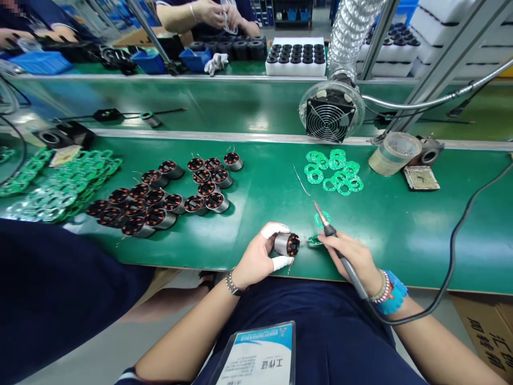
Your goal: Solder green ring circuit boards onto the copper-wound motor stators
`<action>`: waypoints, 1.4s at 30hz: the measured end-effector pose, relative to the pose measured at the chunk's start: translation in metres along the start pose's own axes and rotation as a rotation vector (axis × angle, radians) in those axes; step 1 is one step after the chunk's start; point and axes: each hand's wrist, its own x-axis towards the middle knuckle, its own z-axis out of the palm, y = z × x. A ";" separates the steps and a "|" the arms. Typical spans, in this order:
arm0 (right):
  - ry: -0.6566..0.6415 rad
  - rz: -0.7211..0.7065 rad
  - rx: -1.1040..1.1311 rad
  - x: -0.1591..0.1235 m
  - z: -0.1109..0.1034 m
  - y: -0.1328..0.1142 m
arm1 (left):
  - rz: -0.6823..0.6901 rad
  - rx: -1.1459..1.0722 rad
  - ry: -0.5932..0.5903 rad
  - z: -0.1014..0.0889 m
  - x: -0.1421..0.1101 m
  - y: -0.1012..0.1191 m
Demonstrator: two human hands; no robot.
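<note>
Far to the left of the left hand lie heaps of green rings (68, 184) on a green mat (248, 214). Nearer to that hand sits a group of small metal cans with copper wire on top (160, 198). The left hand (256, 256) is closed around one more metal can (287, 244), with its copper end turned to the right. White tape (274, 230) wraps two fingers of this hand. Just right of the can, close to the right hand, lies a small green piece (315, 241). The right hand (352, 256) is closed on a soldering iron (340, 255), gripped like a pen, with its thin tip pointing up and away, near a green ring (323, 218). Past that hand lies a small pile of green rings (332, 171), and a black cord (452, 251) runs down the right side. If the iron is hot, its tip could burn a finger or melt the thin wires, and a slip of either hand could cause that. The can could also drop and roll if the taped fingers lose their hold, and the cord could snag the pile.
</note>
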 end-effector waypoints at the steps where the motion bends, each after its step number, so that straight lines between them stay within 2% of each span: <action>1: 0.077 0.054 0.017 0.003 -0.001 -0.006 | -0.019 0.037 0.023 0.003 0.000 0.001; 3: 0.173 0.204 0.126 0.009 0.000 -0.020 | -0.015 0.197 0.076 0.010 0.000 0.002; 4: 0.181 0.280 0.224 0.012 0.001 -0.027 | 0.007 0.282 0.104 0.014 -0.001 0.002; 6: 0.148 0.384 0.435 0.016 0.005 -0.036 | 0.057 0.384 0.155 0.019 -0.002 0.002; 8: 0.107 0.404 0.534 0.017 0.008 -0.037 | 0.068 0.399 0.198 0.020 -0.005 0.001; 12: 0.080 0.351 0.411 0.015 0.004 -0.029 | -0.030 0.349 0.202 0.011 -0.010 -0.001; 15: 0.012 0.319 0.277 0.016 0.000 -0.026 | -0.090 0.370 0.180 0.003 -0.015 0.000; 19: 0.001 0.221 0.158 0.024 0.003 -0.032 | -0.049 0.415 0.175 0.000 -0.018 0.000; 22: 0.019 0.158 0.179 0.035 0.004 -0.039 | -0.015 0.408 0.172 0.002 -0.018 -0.001; 27: -0.136 0.078 0.284 0.037 0.005 -0.043 | 0.024 0.410 0.184 0.003 -0.018 -0.002; 30: -0.202 0.060 0.251 0.036 0.009 -0.042 | 0.037 0.425 0.186 0.003 -0.017 -0.002; 34: -0.286 -0.038 0.239 0.044 0.009 -0.044 | 0.025 0.443 0.193 0.003 -0.017 -0.002; 38: -0.324 -0.026 0.207 0.048 0.003 -0.044 | 0.011 0.449 0.185 0.003 -0.017 -0.002; 42: -0.346 -0.076 0.139 0.041 0.003 -0.038 | 0.017 0.446 0.187 0.003 -0.017 -0.002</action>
